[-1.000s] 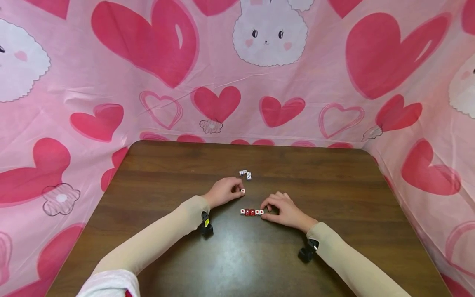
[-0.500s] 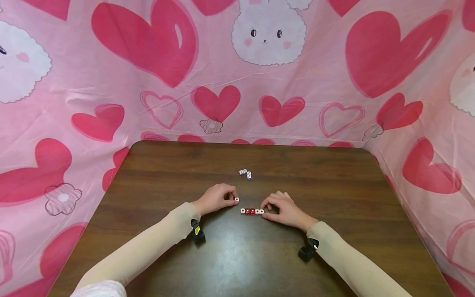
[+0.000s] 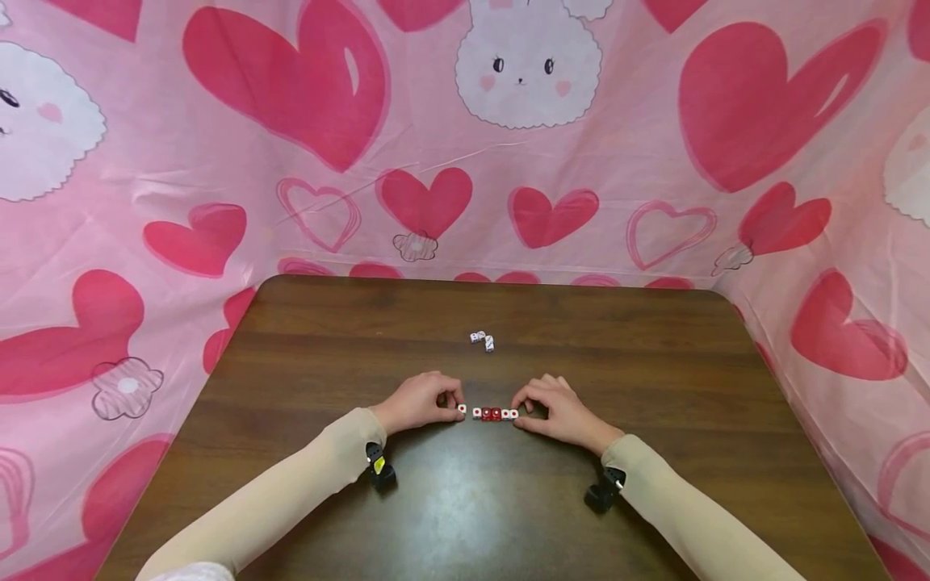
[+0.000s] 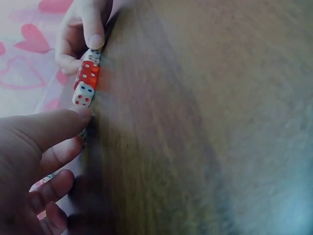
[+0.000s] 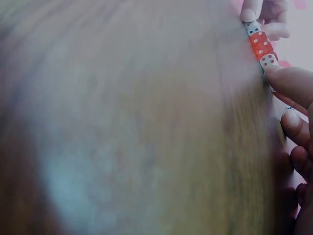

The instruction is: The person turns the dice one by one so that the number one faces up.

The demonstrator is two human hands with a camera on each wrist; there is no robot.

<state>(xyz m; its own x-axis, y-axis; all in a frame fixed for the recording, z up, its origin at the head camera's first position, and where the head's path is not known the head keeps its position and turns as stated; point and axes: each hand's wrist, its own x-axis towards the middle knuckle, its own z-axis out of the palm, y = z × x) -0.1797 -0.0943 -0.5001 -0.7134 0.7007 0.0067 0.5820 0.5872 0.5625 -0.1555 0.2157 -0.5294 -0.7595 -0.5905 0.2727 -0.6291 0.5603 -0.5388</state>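
Between thumb and fingertips, my left hand (image 3: pixel 420 400) pinches a white die (image 3: pixel 462 410) with a red dot on top. Just right of it is a row of dice on the wooden table: a white die (image 3: pixel 477 413) at the left end, two red dice (image 3: pixel 492 414) in the middle, and two white ones at the right. A small gap separates the held die from the row. My right hand (image 3: pixel 558 411) pinches the white die (image 3: pixel 514 413) at the row's right end. In the left wrist view the thumb (image 4: pixel 58 126) hides most of the held die.
Beyond the row, several white dice (image 3: pixel 489 344) lie in a small cluster on the brown wooden table (image 3: pixel 617 339). A pink cloth (image 3: pixel 523 153) with hearts and rabbits hangs behind the table and at both sides. Each wrist carries a small black camera (image 3: pixel 600 495).
My left hand has brought its white die toward me, from near the far cluster to the row's left end, in line with it. The right hand has stayed at the right end.
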